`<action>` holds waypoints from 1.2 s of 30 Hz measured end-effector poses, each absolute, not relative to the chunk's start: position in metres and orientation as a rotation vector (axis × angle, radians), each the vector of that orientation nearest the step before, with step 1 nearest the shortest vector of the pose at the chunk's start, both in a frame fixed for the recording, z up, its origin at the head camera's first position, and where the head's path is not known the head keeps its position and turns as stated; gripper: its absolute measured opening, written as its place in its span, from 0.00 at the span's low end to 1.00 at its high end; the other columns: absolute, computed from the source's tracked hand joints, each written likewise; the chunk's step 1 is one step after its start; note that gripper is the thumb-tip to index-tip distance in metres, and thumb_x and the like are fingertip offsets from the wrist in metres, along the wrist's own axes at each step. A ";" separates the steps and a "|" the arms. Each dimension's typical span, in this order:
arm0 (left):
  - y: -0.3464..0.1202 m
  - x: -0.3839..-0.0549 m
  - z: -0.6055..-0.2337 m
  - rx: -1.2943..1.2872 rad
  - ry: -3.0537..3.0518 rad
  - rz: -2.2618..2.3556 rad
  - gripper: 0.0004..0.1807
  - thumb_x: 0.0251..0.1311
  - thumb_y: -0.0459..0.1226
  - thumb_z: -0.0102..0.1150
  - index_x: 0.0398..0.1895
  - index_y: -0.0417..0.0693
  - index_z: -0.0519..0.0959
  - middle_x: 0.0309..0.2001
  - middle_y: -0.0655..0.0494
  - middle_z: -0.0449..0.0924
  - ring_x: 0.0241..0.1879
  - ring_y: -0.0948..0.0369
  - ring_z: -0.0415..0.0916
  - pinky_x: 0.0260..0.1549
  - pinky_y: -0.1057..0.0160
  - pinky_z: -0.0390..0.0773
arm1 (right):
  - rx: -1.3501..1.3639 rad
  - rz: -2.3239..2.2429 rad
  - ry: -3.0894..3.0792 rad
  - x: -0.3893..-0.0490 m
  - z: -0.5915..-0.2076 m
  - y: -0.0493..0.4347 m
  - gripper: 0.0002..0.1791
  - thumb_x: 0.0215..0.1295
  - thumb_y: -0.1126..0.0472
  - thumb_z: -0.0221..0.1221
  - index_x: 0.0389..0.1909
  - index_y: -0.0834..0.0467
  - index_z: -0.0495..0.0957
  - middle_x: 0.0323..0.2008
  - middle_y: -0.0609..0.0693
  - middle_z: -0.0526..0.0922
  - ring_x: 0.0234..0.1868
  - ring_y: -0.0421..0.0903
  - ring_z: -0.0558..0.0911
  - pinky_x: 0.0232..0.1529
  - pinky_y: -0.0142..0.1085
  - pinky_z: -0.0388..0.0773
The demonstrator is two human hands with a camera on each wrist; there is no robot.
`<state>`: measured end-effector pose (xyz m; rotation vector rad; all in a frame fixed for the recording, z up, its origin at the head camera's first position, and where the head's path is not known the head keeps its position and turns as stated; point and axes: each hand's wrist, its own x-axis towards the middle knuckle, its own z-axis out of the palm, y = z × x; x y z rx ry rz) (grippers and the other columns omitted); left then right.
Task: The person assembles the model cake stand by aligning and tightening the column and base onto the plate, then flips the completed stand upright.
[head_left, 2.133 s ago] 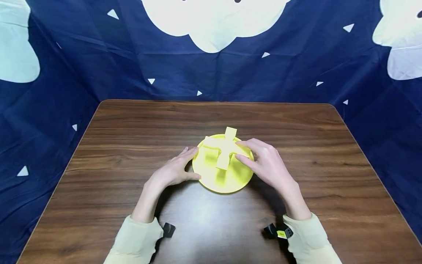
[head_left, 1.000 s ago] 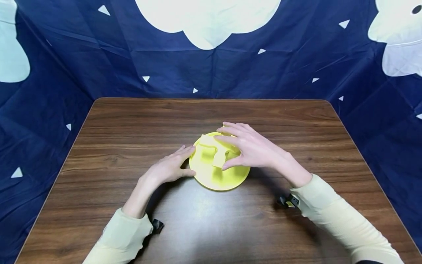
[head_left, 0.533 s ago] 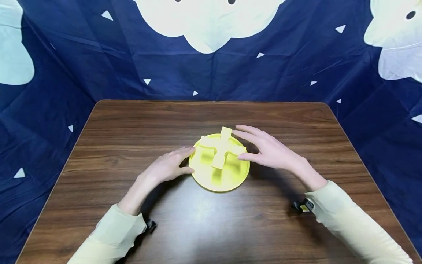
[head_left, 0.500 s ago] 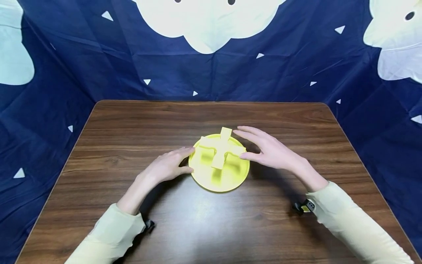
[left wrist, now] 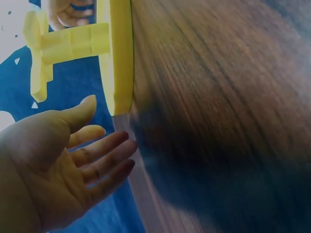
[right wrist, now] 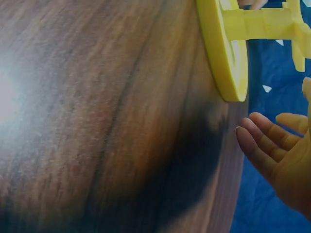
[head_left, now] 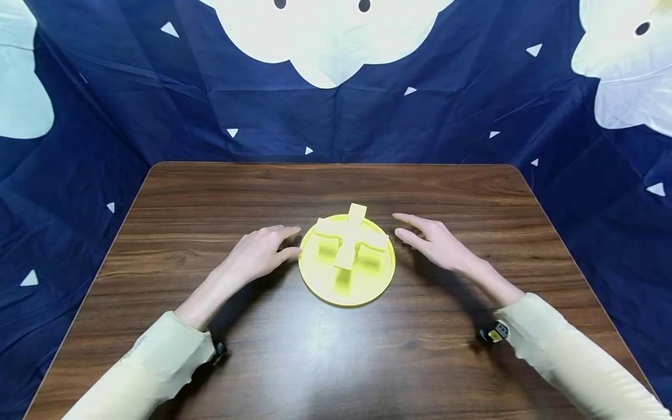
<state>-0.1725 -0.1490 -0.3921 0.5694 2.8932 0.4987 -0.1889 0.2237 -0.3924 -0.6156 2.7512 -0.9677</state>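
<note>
A yellow round base [head_left: 328, 286] with a raised rim lies flat on the table. From its middle rises a short yellow post [left wrist: 77, 41], topped by a four-armed yellow cross [head_left: 347, 238]; one arm reaches past the far rim. My left hand [head_left: 256, 252] is just left of the base, fingers loosely extended and holding nothing. The left wrist view shows its palm and spread fingers apart from the rim. On the other side my right hand [head_left: 440, 244] hovers clear of the base, thumb and fingers parted, nothing in it.
The brown wood-grain table [head_left: 210, 192] has rounded far corners. Behind and beside it hangs a dark blue cloth [head_left: 173, 111] with white clouds and small triangles. Small dark devices, one on the right wrist [head_left: 494, 333], sit by the sleeve cuffs.
My right hand reached over the cross a second ago; it has drawn back to the right. My left hand has left the rim and slid slightly left. The yellow piece keeps its place.
</note>
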 end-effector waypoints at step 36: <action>-0.132 -0.199 -0.409 0.536 2.716 0.394 0.14 0.55 0.51 0.57 0.23 0.54 0.70 0.20 0.59 0.69 0.20 0.61 0.67 0.18 0.65 0.61 | -0.525 -0.822 2.680 -0.195 -0.423 0.196 0.30 0.56 0.60 0.57 0.63 0.52 0.68 0.16 0.47 0.81 0.15 0.43 0.80 0.16 0.33 0.73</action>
